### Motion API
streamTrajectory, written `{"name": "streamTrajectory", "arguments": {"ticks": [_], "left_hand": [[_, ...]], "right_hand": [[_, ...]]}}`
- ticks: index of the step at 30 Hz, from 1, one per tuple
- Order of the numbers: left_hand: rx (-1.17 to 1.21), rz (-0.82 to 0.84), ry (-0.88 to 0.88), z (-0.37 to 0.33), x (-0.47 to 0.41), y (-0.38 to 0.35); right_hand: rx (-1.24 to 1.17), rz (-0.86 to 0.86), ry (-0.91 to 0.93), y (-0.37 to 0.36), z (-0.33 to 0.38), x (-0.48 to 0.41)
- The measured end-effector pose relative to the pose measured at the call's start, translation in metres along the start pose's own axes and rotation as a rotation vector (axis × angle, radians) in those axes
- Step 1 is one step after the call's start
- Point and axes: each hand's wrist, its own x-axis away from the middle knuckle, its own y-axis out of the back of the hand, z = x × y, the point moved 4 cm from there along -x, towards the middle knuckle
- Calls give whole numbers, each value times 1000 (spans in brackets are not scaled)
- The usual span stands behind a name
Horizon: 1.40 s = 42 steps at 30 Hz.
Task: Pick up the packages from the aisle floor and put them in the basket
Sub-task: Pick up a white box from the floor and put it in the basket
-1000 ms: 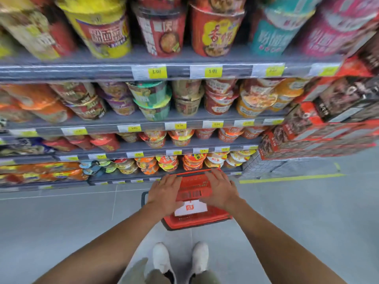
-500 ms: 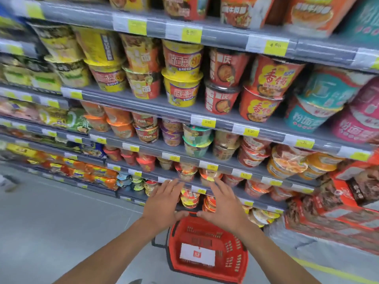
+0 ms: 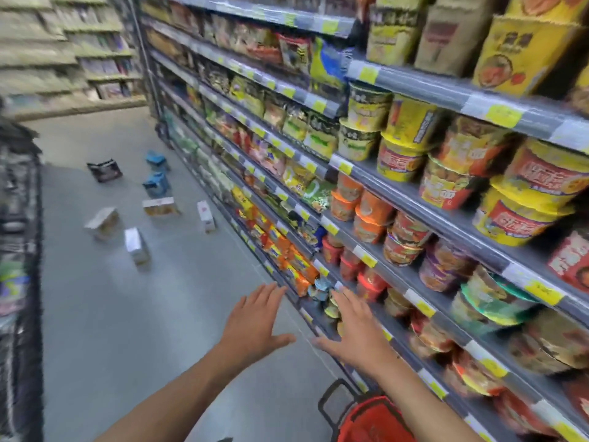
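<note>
Fingers point(image 3: 266, 293) spread on my left hand point(image 3: 251, 325) and right hand point(image 3: 355, 333), holding nothing; packages point(image 3: 135, 245) on floor point(image 3: 127, 330) upper left, basket point(image 3: 373, 419) at bottom.

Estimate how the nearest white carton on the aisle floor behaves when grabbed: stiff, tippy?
The white carton is probably stiff: flat faces and straight edges suggest cardboard. It likely tips if nudged high, since it stands tall on a small end on the smooth floor. Probably easy to pinch across its narrow sides; weight cannot be told.
</note>
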Motion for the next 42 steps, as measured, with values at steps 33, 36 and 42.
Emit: {"name": "streamTrajectory", "arguments": {"ticks": [33,36,42], "left_hand": [[46,-244,573,520,25,116],[52,-235,620,557,-7,126],[22,-226,691,619,-66,146]], "right_hand": [[-10,210,434,-155,448,-365],[-31,227,463,-157,467,-421],[-47,283,517,-160,505,-526]]}}
